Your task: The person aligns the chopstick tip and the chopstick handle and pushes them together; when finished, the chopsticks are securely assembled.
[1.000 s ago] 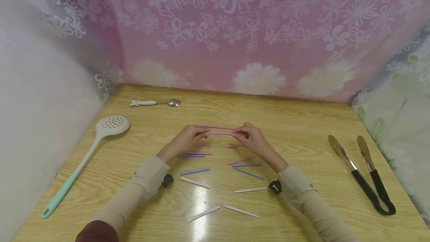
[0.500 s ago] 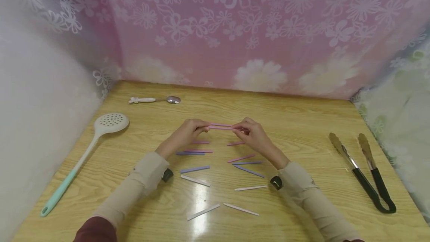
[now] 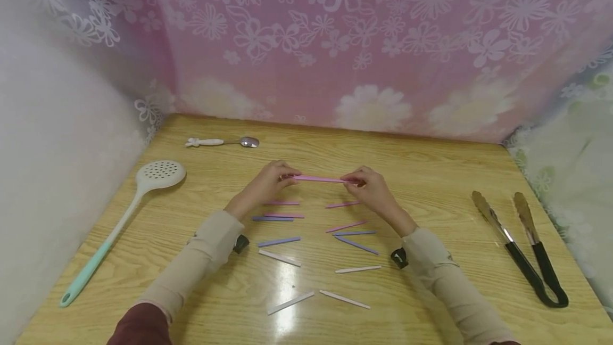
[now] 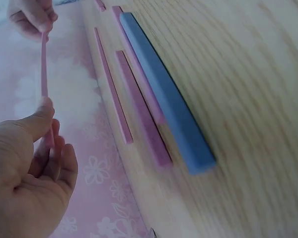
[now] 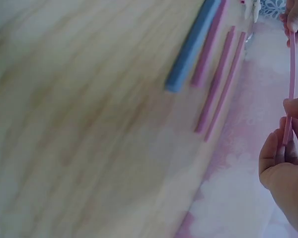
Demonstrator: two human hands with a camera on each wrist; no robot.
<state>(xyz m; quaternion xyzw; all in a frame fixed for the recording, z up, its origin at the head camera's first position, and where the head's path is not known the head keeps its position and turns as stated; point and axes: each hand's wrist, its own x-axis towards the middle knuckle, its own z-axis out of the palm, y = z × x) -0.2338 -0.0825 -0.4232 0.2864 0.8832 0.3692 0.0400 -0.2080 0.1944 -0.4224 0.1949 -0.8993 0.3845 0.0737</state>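
Observation:
Out in front, a thin pink stick (image 3: 318, 179) runs level between my two hands. My left hand (image 3: 270, 182) pinches its left end between thumb and fingers; in the left wrist view, the thumb of the left hand (image 4: 35, 168) lies along the stick (image 4: 44, 69). The other end is pinched by my right hand (image 3: 371, 188), whose curled fingers also show in the right wrist view. Nearer me on the table lie more pink sticks (image 3: 284, 215), blue sticks (image 3: 279, 241) and white sticks (image 3: 290, 302), in a left and a right column.
A skimmer (image 3: 160, 173) with a mint handle lies at the left of the wooden table (image 3: 407, 158). A spoon (image 3: 249, 142) is at the back left, and black-handled tongs (image 3: 533, 265) lie spread at the right. A pink floral curtain (image 3: 297, 79) hangs behind.
Both hands have risen slightly in the head view with the pink stick. The right hand has shifted outward, so more of the stick shows. A second pink line beside it no longer shows.

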